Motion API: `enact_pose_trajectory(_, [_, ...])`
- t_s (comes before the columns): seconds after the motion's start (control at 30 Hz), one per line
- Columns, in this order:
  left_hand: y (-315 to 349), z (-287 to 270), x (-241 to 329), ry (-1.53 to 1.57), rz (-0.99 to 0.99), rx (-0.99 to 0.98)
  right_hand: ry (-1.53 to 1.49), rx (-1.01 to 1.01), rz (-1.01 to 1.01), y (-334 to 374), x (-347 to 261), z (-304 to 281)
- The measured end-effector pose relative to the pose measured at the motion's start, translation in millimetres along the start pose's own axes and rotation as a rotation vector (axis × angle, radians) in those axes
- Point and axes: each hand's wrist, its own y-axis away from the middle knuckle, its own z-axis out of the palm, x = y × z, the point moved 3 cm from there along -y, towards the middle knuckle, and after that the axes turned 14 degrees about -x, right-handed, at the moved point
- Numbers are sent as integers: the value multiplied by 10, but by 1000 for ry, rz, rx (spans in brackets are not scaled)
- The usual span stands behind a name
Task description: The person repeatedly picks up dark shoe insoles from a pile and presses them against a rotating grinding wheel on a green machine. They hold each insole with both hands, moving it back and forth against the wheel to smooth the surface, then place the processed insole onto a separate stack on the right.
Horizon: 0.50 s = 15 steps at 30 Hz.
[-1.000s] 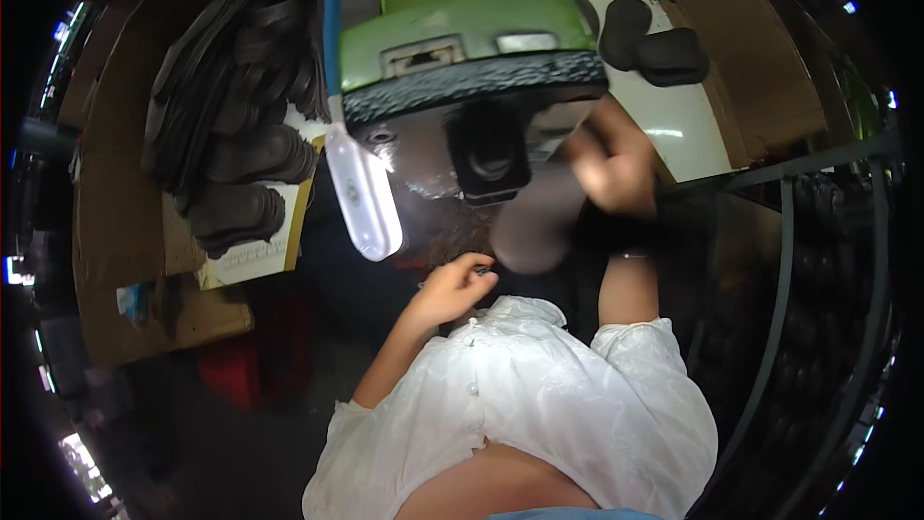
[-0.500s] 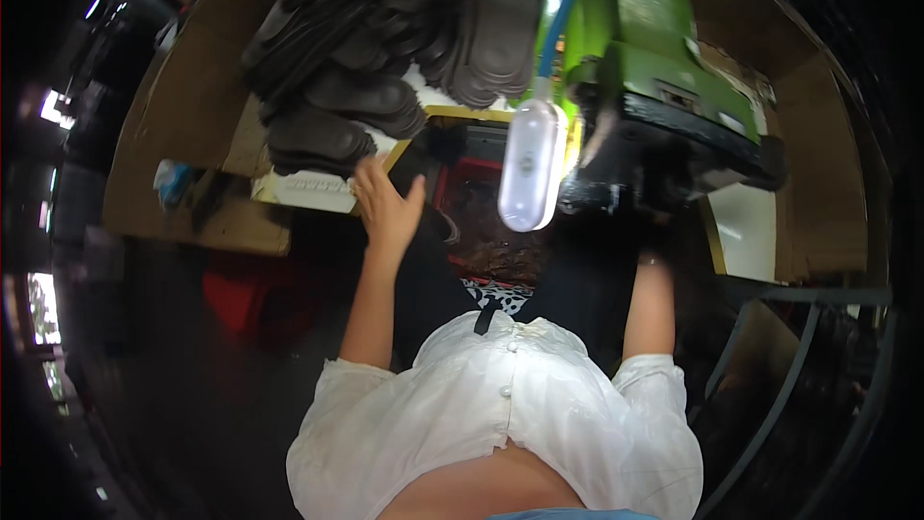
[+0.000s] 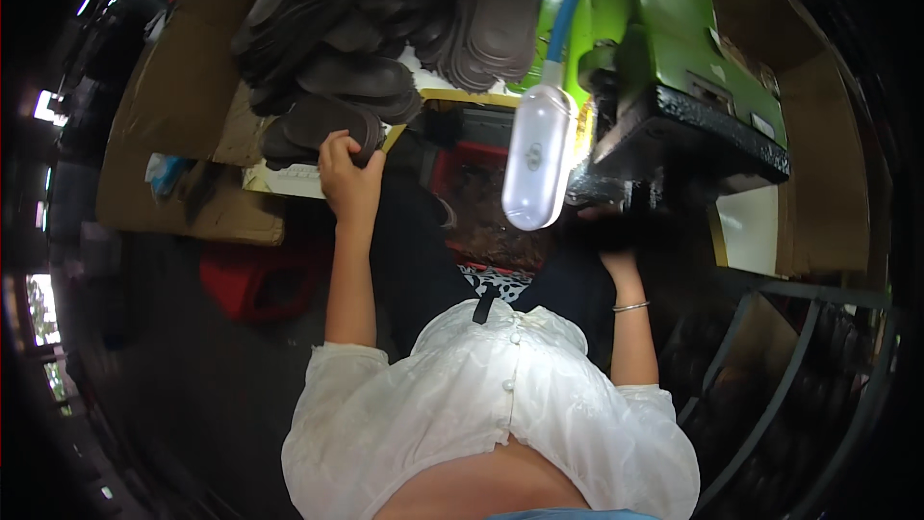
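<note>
Left hand (image 3: 351, 183) at the nearest stack of dark soles (image 3: 322, 125); right hand (image 3: 616, 252) below the head of the green machine (image 3: 679, 39).

The left grip curls its fingers over the stack's near edge, thumb spread to the right; whether it has closed on a sole cannot be told. The right grip is lost in shadow, its state unclear. The stack lies on the near left of the white desk (image 3: 296, 181), probably for easy reach; further piles of soles (image 3: 493, 24) lie beyond. A lamp (image 3: 536, 164) hangs just left of the machine head, presumably to light it. Far left, a cardboard wall (image 3: 159, 125) apparently contains the piles.
</note>
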Motion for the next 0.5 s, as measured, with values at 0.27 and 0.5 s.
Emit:
enact_pose_trajectory(0.27, [846,17,1461,1182,53,-686,438,85,-330,269,-409,417])
enact_pose_trajectory(0.5, [902,465,1524,1032,118,-646,-243,-381,235,647,-199,340])
